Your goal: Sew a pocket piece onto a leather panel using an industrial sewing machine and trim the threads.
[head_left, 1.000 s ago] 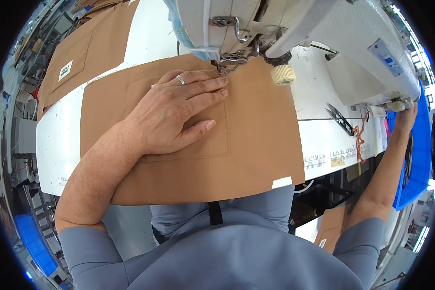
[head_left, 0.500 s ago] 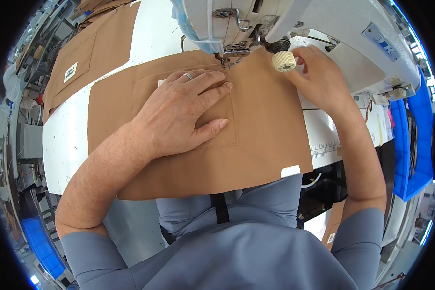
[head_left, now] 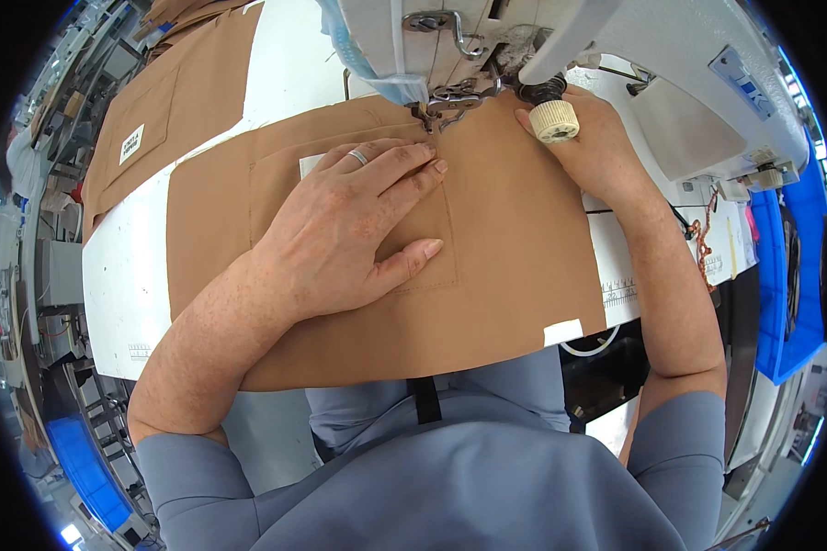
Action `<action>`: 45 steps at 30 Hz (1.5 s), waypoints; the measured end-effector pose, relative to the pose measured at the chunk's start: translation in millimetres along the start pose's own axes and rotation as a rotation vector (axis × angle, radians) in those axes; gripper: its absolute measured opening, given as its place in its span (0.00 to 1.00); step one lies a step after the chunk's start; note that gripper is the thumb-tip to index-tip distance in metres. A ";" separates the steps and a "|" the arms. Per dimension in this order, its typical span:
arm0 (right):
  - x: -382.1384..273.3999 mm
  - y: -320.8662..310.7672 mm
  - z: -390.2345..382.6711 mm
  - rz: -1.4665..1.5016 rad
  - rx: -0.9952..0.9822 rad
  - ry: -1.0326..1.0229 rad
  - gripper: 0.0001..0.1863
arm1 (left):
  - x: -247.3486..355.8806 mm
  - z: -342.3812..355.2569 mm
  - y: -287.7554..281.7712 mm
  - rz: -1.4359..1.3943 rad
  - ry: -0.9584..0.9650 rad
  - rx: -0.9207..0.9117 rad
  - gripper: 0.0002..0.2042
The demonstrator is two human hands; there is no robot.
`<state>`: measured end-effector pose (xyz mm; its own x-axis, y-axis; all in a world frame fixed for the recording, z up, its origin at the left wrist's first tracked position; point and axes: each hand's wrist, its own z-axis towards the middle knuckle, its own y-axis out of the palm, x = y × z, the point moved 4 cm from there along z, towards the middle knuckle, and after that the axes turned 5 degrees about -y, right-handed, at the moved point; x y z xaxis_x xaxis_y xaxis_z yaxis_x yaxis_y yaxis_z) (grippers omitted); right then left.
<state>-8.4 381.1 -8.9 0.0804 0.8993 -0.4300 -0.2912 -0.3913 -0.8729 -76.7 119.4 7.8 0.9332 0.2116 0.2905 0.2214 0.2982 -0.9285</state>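
Observation:
A brown fabric panel [head_left: 515,248] with a stitched-on pocket [head_left: 432,216] lies under the sewing machine's presser foot [head_left: 429,119]. My left hand [head_left: 349,220] rests flat on the pocket, fingers stretched toward the foot and thumb apart; a ring is on one finger. Under that hand a white label [head_left: 310,166] peeks out. My right hand [head_left: 597,142] is at the panel's far right edge, beside the machine's cream ribbed knob [head_left: 554,121]. Its thumb tip shows left of the knob, at the cloth; the knob and machine hide most of its other fingers.
Another brown panel [head_left: 193,83] with a labelled pocket lies at the left on the white table [head_left: 124,285]. The machine head [head_left: 689,83] overhangs the far right. Blue bins [head_left: 790,303] stand at the right, and a blue crate [head_left: 87,468] sits low at the left.
My right hand has shifted from beside the panel to its far right edge, behind the knob. My left hand remains flat on the pocket. The whole view has shifted slightly.

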 end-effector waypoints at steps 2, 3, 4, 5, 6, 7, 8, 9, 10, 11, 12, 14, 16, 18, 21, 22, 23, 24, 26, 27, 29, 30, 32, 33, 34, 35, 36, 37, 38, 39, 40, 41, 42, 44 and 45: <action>-2.3 -0.6 0.9 -0.007 -0.003 -0.019 0.21 | 0.2 0.0 0.3 -0.001 0.002 0.000 0.29; -3.1 -1.0 0.8 -0.005 -0.002 -0.017 0.21 | 0.7 -0.4 0.5 0.000 0.004 0.010 0.29; -3.4 -1.8 0.5 0.010 0.006 -0.013 0.21 | 0.9 -0.7 1.7 0.000 0.003 -0.004 0.29; -3.3 -2.7 0.0 0.025 0.015 -0.007 0.21 | 1.2 -0.7 2.0 0.007 0.005 0.008 0.29; -2.9 -3.2 -0.5 0.029 0.018 -0.001 0.21 | 1.1 -0.6 2.1 0.015 0.006 0.023 0.29; -2.5 -3.5 -1.1 0.029 0.024 -0.008 0.22 | 1.1 -0.7 2.7 0.016 0.012 0.015 0.29; -1.9 -3.2 -1.6 0.029 0.029 -0.016 0.22 | 0.8 -0.9 2.7 0.011 0.011 0.019 0.29; -0.7 -2.5 -1.9 0.030 0.031 -0.012 0.22 | 0.4 -0.9 2.5 0.005 0.007 0.025 0.29; 0.7 -1.5 -1.5 0.022 0.024 -0.010 0.22 | 0.3 -0.8 2.9 0.006 0.012 0.022 0.29; 1.9 -0.6 -0.9 0.013 0.017 -0.009 0.22 | 0.3 -0.6 3.0 0.003 0.017 0.025 0.29; 2.7 -0.5 -0.2 0.013 0.017 -0.009 0.22 | 0.3 -0.5 2.8 0.000 0.020 0.028 0.29; 1.0 -3.1 0.5 -0.014 0.037 -0.030 0.19 | 0.8 -0.5 2.7 0.005 0.020 0.026 0.29; -10.9 -14.1 -1.5 -0.158 0.225 -0.182 0.17 | 1.4 -0.2 2.5 0.007 0.018 0.027 0.29; -27.9 -22.5 -8.1 -0.301 0.413 -0.338 0.15 | 2.2 0.0 2.0 0.004 0.015 0.025 0.29; -54.0 -8.7 -14.6 -0.084 0.252 -0.577 0.13 | 2.8 -0.4 1.0 -0.025 -0.004 0.002 0.28; -59.5 -1.0 -11.9 0.025 0.241 -0.563 0.13 | 2.3 -0.2 0.3 -0.026 -0.005 -0.002 0.28; -63.3 6.4 -9.9 0.117 0.206 -0.547 0.12 | 2.1 -0.4 -0.4 -0.007 0.006 -0.004 0.28; -60.3 7.0 -7.3 0.073 0.141 -0.479 0.11 | 2.4 -0.6 -1.1 0.017 0.022 0.008 0.28; -56.4 10.4 -2.9 0.125 0.100 -0.397 0.10 | 2.1 -0.8 -0.6 0.015 0.030 0.016 0.28; -52.1 12.1 -1.3 0.180 0.059 -0.313 0.09 | 2.3 -1.1 -0.5 0.021 0.041 0.037 0.28; -57.3 10.2 -4.9 0.165 0.113 -0.488 0.09 | 2.1 -2.2 2.2 0.006 0.021 0.033 0.28; -63.0 8.3 -9.4 0.151 0.165 -0.665 0.09 | 0.7 -2.7 3.5 0.001 -0.006 0.028 0.28; -66.7 10.4 -14.0 0.114 0.191 -0.733 0.09 | -1.4 -3.0 4.8 -0.010 0.008 0.037 0.29; -69.3 12.5 -16.7 0.077 0.185 -0.780 0.10 | -2.8 -2.9 5.0 -0.016 0.018 0.050 0.30; -70.4 11.8 -18.6 0.075 0.212 -0.805 0.10 | -4.3 -2.9 6.5 -0.016 0.015 0.044 0.30; -70.1 14.0 -18.4 0.060 0.164 -0.774 0.11 | -5.8 -2.7 6.6 -0.030 0.013 0.069 0.31; -69.7 15.9 -18.1 0.044 0.124 -0.732 0.12 | -7.5 -2.7 6.3 -0.039 0.008 0.097 0.32; -70.6 15.8 -19.3 0.045 0.111 -0.750 0.12 | -9.0 -2.6 7.0 -0.044 0.004 0.100 0.32; -70.8 15.9 -20.0 0.021 0.100 -0.735 0.12 | -9.4 -2.5 7.7 -0.042 0.024 0.096 0.33; -70.9 15.7 -20.6 -0.004 0.089 -0.719 0.12 | -9.4 -2.5 8.3 -0.041 0.044 0.091 0.33; -71.4 15.0 -20.5 -0.002 0.085 -0.726 0.12 | -9.8 -2.8 8.5 -0.042 0.038 0.096 0.33; -72.1 14.2 -20.4 0.001 0.090 -0.729 0.12 | -10.2 -3.1 9.2 -0.050 0.030 0.085 0.33; -72.6 13.1 -20.2 0.005 0.096 -0.732 0.13 | -10.4 -3.1 10.0 -0.057 0.019 0.074 0.33; -73.9 12.1 -19.8 0.010 0.086 -0.739 0.13 | -10.3 -3.3 9.7 -0.069 0.016 0.069 0.33; -73.9 11.9 -19.1 0.023 0.074 -0.724 0.14 | -10.1 -3.2 9.3 -0.081 0.018 0.071 0.33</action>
<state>0.4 306.2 8.0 -0.5703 0.8046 -0.1655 -0.3510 -0.4209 -0.8365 -83.2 117.0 -4.6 0.9182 0.1672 0.3591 0.2765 0.3787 -0.8832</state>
